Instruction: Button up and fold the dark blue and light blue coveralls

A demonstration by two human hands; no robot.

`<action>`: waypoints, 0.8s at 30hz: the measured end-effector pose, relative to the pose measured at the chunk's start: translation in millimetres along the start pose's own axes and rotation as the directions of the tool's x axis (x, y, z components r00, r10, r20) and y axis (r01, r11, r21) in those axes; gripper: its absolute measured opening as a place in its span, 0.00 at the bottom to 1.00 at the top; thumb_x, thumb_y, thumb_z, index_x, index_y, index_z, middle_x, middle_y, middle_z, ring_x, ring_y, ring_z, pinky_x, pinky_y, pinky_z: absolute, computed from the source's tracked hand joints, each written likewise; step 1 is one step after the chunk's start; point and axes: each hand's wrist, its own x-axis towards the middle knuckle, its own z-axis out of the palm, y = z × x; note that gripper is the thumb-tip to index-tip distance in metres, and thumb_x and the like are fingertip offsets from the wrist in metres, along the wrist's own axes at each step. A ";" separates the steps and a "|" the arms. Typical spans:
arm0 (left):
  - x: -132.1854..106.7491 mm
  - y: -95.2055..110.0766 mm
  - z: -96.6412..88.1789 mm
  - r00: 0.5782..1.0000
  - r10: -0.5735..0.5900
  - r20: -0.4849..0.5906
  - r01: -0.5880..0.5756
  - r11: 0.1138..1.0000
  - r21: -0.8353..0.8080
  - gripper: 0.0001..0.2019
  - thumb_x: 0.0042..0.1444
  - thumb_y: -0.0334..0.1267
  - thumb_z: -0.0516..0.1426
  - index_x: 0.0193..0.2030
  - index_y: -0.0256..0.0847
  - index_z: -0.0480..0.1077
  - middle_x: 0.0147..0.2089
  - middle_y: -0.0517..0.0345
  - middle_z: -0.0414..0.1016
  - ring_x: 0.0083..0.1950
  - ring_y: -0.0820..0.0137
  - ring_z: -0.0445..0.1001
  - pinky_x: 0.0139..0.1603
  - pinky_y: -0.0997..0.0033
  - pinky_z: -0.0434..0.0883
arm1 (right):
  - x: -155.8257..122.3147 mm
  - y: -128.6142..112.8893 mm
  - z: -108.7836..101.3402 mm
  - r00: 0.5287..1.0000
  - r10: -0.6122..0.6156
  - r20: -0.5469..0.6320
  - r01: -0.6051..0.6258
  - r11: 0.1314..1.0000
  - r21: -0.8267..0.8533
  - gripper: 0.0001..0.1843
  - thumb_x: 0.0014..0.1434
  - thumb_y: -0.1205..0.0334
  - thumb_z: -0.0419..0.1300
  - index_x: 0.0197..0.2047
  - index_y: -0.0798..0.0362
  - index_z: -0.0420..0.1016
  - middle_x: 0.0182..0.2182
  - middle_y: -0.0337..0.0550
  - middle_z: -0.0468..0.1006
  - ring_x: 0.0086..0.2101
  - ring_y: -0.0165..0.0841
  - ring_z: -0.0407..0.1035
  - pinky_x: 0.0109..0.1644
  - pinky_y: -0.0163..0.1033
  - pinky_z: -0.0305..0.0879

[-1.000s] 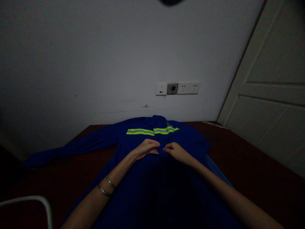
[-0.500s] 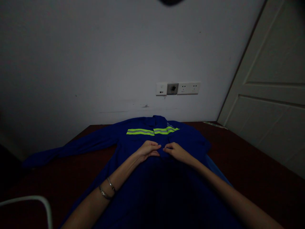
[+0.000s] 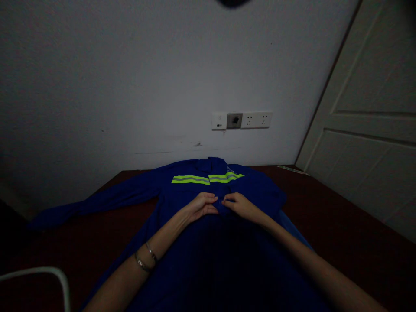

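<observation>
A blue work jacket (image 3: 188,195) with a yellow-green and grey reflective band (image 3: 191,179) across its chest lies spread out, collar toward the wall, one sleeve stretched to the left. At the front opening, below the band, my left hand (image 3: 204,206) pinches the cloth between thumb and fingers. Just to its right my right hand (image 3: 238,204) grips the facing edge with bent fingers. A small gap separates the fingertips, and a tiny pale spot shows there, too small to make out. Shadow hides the lower part of the jacket.
The jacket rests on a dark red-brown tabletop (image 3: 328,208) set against a grey wall (image 3: 130,86). Wall sockets (image 3: 256,120) sit above the back edge. A panelled door (image 3: 367,130) stands at right. A white curved tube (image 3: 48,270) is at lower left.
Both hands stay at the jacket front with only slight finger movement. The right fingertips have shifted slightly left; the view has moved a little.
</observation>
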 end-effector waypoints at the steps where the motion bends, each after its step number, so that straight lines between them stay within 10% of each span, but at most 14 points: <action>1: -0.3 0.4 0.2 1.000 -0.008 0.008 0.008 1.000 -0.025 0.07 0.45 0.31 0.61 0.28 0.33 0.65 0.26 0.56 0.73 0.27 0.71 0.74 0.34 0.69 0.71 | -0.2 -0.2 -0.2 1.000 -0.014 0.000 0.014 1.000 0.000 0.12 0.53 0.61 0.50 0.24 0.57 0.70 0.20 0.36 0.67 0.23 0.26 0.59 0.27 0.31 0.51; 15: -9.5 19.6 -4.0 0.996 0.083 0.041 -0.090 0.976 0.201 0.09 0.41 0.35 0.64 0.26 0.32 0.70 0.28 0.57 0.71 0.30 0.76 0.70 0.40 0.68 0.70 | 1.4 3.9 -25.8 0.968 -0.176 -0.180 0.206 0.964 0.165 0.11 0.51 0.59 0.54 0.22 0.55 0.68 0.40 0.45 0.68 0.44 0.35 0.61 0.49 0.39 0.52; 24: -15.6 24.7 -1.0 0.993 0.026 0.117 -0.056 0.963 0.262 0.12 0.40 0.35 0.64 0.33 0.30 0.73 0.33 0.53 0.74 0.34 0.73 0.72 0.43 0.67 0.69 | -2.2 5.4 -22.5 0.986 -0.150 0.068 0.110 0.906 0.409 0.09 0.50 0.57 0.58 0.27 0.54 0.72 0.57 0.47 0.59 0.56 0.40 0.52 0.58 0.45 0.43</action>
